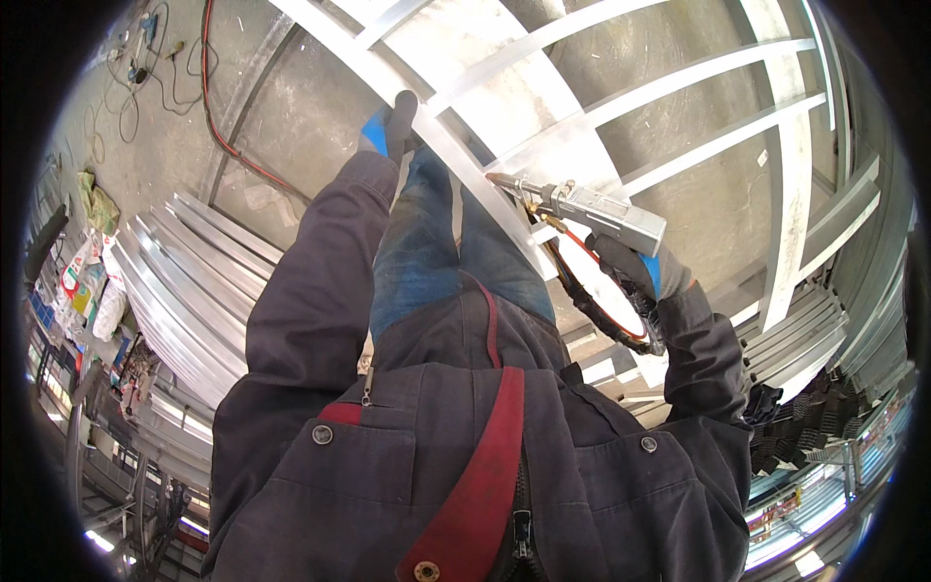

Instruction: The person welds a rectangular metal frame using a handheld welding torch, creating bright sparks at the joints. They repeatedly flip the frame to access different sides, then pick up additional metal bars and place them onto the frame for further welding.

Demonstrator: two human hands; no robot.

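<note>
- Head view, looking straight down the person's front: dark work jacket with red trim, blue jeans below.
- Left hand (393, 124), gloved blue and grey, is closed around a long pale metal bar (465, 165) of a frame (795, 165) that lies across the floor (310, 107).
- Right hand (635, 267), same kind of glove, grips a grey boxy torch (606, 215) from below.
- Torch is held level, nozzle (504, 181) pointing left, its tip at the same bar; whether it touches, cannot tell.
- Black hose (592, 310) with a red line loops down from the torch under the right wrist.
- Frame: parallel crossbars running up and right from the bar to a far rail.
- Left of the legs: stack of metal profiles (184, 281) on the floor.
- Top left: red cable (218, 126) snaking over the concrete, thin wires near it.
</note>
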